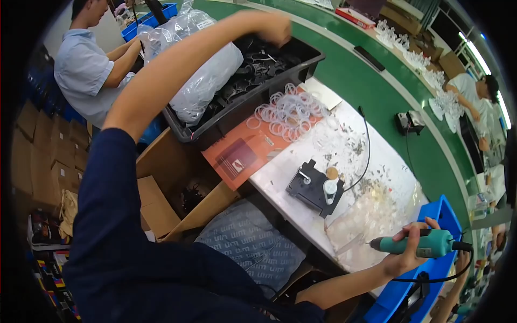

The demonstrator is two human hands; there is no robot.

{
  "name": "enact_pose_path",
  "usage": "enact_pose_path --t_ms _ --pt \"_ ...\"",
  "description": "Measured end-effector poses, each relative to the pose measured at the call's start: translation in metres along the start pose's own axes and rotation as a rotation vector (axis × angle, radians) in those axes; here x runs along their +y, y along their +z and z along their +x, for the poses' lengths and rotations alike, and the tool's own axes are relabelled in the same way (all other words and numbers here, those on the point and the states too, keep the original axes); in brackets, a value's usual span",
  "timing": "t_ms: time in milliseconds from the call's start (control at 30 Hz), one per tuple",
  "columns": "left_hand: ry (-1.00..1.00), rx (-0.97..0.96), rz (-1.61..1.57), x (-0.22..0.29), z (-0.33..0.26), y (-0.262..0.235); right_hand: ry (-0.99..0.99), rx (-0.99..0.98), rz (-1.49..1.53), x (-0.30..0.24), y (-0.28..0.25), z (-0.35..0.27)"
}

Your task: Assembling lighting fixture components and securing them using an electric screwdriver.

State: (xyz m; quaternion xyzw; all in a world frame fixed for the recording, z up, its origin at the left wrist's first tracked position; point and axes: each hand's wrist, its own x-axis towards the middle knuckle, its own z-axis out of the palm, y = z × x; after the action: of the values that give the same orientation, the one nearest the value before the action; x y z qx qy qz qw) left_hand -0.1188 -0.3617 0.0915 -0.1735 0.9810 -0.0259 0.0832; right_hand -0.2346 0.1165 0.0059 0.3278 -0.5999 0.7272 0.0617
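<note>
My right hand [407,253] is wrapped round a green electric screwdriver [431,243], its tip pointing left above the white worktop [285,180]. A cord runs from the tool's rear end. At the far side my left hand [276,28] reaches over a black bin [315,60] of black plastic parts [256,67]; its fingers are blurred and mostly hidden. Between the hands a black fixture [312,189] sits on the worktop, with a small metal piece and a round white-and-grey part on top. Several clear rings [291,113] lie piled beyond it.
A clear plastic bag [207,81] lies over the bin's left part. Under the rings is an orange printed sheet [231,153]. A blue tray [444,212] stands at right, an open carton [183,215] at left. Co-workers sit at far left and far right along a green conveyor [344,70].
</note>
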Motion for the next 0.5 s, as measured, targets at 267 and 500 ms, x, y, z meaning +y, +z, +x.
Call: enact_pose_path --t_ms 267,500 --pt "-0.265 -0.146 0.26 -0.006 -0.033 0.086 -0.05 -0.066 -0.097 -0.009 0.007 -0.006" --pt "-0.102 0.282 -0.077 -0.01 -0.057 0.057 0.013 -0.099 -0.117 -0.014 0.02 -0.01"
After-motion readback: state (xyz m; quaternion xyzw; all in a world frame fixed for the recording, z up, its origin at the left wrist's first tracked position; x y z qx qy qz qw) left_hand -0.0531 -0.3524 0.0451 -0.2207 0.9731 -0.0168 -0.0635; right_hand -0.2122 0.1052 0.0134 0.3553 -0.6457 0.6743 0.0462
